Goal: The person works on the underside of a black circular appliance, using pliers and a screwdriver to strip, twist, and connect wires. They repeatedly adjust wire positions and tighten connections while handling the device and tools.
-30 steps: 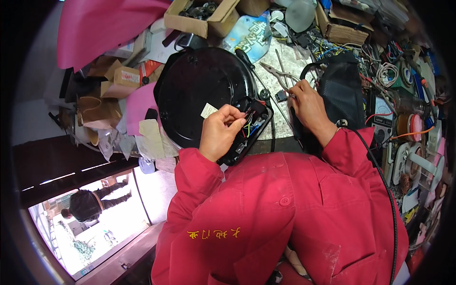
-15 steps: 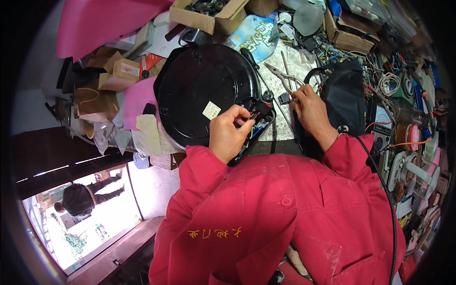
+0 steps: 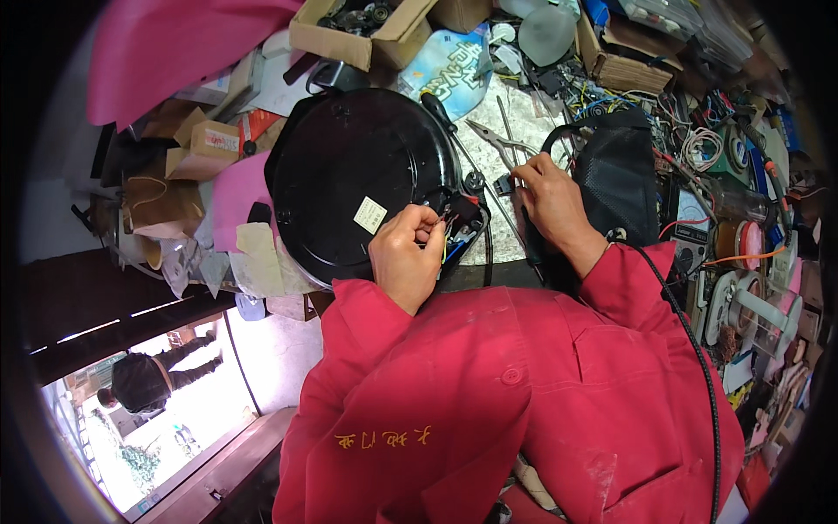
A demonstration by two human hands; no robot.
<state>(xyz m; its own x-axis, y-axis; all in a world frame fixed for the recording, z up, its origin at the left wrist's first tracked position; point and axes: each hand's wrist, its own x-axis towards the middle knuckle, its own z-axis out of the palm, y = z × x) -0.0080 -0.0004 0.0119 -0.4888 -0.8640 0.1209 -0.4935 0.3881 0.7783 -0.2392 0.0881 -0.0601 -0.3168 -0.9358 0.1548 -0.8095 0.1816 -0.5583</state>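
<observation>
A round black appliance (image 3: 349, 175) with a pale square label lies on the bench in front of me, looking like the underside of an electric pan. On its near right side a housing stands open, with coloured wires (image 3: 456, 244) showing. My left hand (image 3: 404, 258) pinches thumb and finger together at those wires; what is between the tips is hidden. My right hand (image 3: 556, 205) is curled, its fingertips at a small black block (image 3: 504, 185). Just beyond it lie grey-handled pliers (image 3: 502, 142). Left of these, a long screwdriver (image 3: 454, 127) rests against the appliance.
A black bag (image 3: 615, 179) stands right of my right hand, with a black cord (image 3: 676, 301) running down beside me. Cardboard boxes (image 3: 362, 35), tangled wires and loose parts crowd the far and right sides. Through the opening at lower left, a person (image 3: 144, 382) is visible outside.
The whole view has shifted slightly, moving the bench leftward in the picture. My left fingers have drawn in closer over the wires. My right hand keeps its place beside the small black block.
</observation>
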